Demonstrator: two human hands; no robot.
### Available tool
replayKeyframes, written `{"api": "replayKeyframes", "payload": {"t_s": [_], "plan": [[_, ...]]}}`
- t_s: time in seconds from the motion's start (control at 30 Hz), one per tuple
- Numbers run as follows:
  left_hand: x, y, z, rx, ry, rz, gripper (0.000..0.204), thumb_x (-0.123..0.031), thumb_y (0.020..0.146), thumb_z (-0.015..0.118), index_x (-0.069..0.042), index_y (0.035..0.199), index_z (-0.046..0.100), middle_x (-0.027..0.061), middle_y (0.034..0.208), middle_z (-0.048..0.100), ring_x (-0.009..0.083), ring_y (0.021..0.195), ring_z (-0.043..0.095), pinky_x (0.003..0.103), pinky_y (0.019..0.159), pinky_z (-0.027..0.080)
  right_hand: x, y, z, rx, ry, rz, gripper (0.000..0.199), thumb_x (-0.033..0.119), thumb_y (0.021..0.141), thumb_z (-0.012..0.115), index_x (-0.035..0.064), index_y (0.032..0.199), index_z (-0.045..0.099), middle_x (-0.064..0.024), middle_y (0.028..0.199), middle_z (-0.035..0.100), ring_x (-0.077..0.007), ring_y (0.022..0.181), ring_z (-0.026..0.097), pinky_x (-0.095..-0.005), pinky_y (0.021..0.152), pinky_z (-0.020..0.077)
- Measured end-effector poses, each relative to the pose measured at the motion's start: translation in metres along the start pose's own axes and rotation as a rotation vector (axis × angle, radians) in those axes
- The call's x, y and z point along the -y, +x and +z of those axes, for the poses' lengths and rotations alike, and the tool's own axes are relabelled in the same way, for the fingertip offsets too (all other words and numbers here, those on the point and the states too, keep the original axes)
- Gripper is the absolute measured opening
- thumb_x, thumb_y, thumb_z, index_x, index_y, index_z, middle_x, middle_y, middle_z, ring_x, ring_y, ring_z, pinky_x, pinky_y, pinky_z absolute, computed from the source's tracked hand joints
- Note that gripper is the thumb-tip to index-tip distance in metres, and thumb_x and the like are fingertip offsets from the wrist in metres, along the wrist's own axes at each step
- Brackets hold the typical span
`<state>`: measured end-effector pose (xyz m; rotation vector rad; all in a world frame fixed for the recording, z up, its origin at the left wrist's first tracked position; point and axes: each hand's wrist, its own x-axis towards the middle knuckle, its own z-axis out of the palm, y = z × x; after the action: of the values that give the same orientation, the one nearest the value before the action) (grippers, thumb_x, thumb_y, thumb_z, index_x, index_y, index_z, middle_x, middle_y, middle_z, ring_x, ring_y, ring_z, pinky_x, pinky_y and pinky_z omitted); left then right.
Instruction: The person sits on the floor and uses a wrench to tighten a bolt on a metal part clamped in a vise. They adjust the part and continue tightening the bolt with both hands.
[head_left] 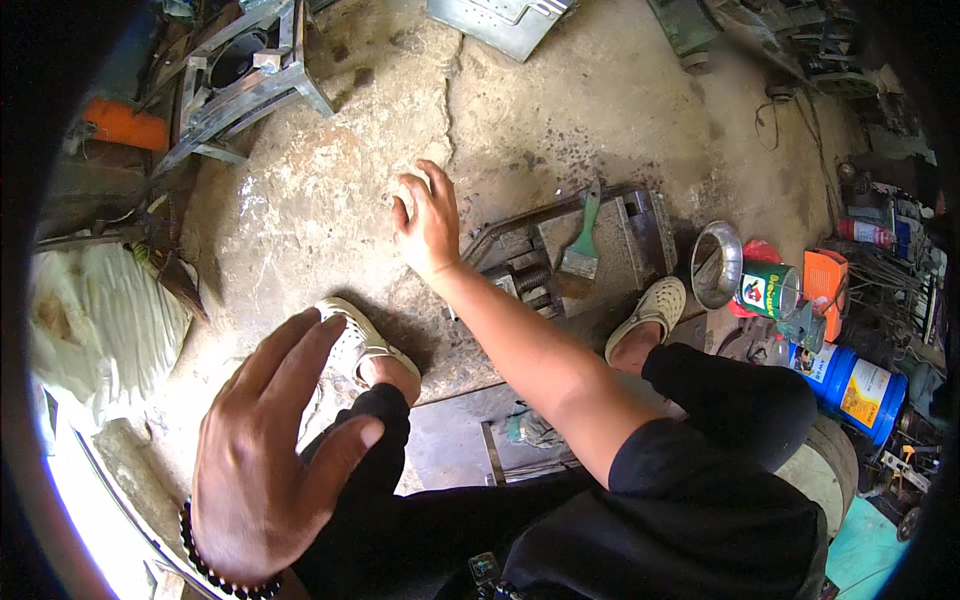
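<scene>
Your left hand (265, 440) is raised close to the camera at the near left, its fingers extended and its thumb apart from them, with nothing visible in its grasp. A dark beaded bracelet (215, 578) circles that wrist. Your right hand (428, 220) reaches out over the concrete floor (330, 180), its fingers loosely curled and apart from the thumb; you hold nothing visible there either.

Just to the right of that hand, a vise-like metal fixture (641, 222) sits on the floor, partly hidden by your right forearm (530, 345). A green-handled paintbrush (585, 238) lies on it, handle toward the far side and bristles toward you. Your feet, in pale clogs (358, 340), are planted to the left and right of the fixture.

Farther right stand a tilted round metal bowl (716, 265), a green can (766, 290), an orange box (825, 285) and, nearer you, a blue bucket (868, 395). At the far left is a metal frame (240, 108); nearer on that side, a whitish sheet-like covering (105, 325).
</scene>
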<state>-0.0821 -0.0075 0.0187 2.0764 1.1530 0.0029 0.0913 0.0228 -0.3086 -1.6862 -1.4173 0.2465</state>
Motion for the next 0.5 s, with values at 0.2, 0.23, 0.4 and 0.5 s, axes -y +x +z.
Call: {"api": "replayKeyframes", "payload": {"t_s": [0.2, 0.23, 0.4, 0.5], "plan": [[0.005, 0.01, 0.002, 0.089, -0.027, -0.109, 0.081, -0.058, 0.085, 0.067, 0.005, 0.134, 0.053, 0.0303, 0.134, 0.055, 0.0473, 0.122, 0.056, 0.049, 0.103, 0.045, -0.056, 0.005, 0.056, 0.168, -0.269, 0.041, 0.042, 0.02, 0.085, 0.068, 0.0071, 0.123, 0.056, -0.0189, 0.132, 0.048, -0.038, 0.12, 0.048, -0.0504, 0.102, 0.0378], [0.005, 0.012, 0.004, 0.099, -0.016, -0.109, 0.08, -0.057, 0.085, 0.067, 0.005, 0.134, 0.053, 0.0305, 0.134, 0.055, 0.0475, 0.122, 0.056, 0.049, 0.103, 0.045, -0.063, 0.004, 0.061, 0.226, -0.306, 0.055, 0.044, 0.023, 0.086, 0.068, 0.0077, 0.125, 0.055, -0.0185, 0.13, 0.048, -0.0371, 0.119, 0.048, -0.0499, 0.101, 0.0377], [-0.003, 0.017, 0.003, 0.137, -0.044, -0.086, 0.077, -0.05, 0.083, 0.072, 0.005, 0.134, 0.053, 0.0311, 0.133, 0.055, 0.0484, 0.121, 0.057, 0.049, 0.102, 0.046, -0.075, -0.005, 0.063, 0.394, -0.383, 0.106, 0.045, 0.03, 0.091, 0.064, 0.0066, 0.128, 0.053, -0.0162, 0.119, 0.053, -0.0327, 0.113, 0.051, -0.0475, 0.099, 0.0377], [-0.006, 0.016, 0.003, 0.094, -0.024, -0.048, 0.075, -0.046, 0.082, 0.074, 0.005, 0.134, 0.053, 0.0309, 0.132, 0.055, 0.0472, 0.121, 0.057, 0.048, 0.102, 0.046, -0.071, -0.024, 0.051, 0.424, -0.303, 0.44, 0.037, 0.031, 0.096, 0.058, 0.0027, 0.118, 0.053, -0.0226, 0.108, 0.061, -0.0385, 0.101, 0.06, -0.0486, 0.088, 0.0469]]}}
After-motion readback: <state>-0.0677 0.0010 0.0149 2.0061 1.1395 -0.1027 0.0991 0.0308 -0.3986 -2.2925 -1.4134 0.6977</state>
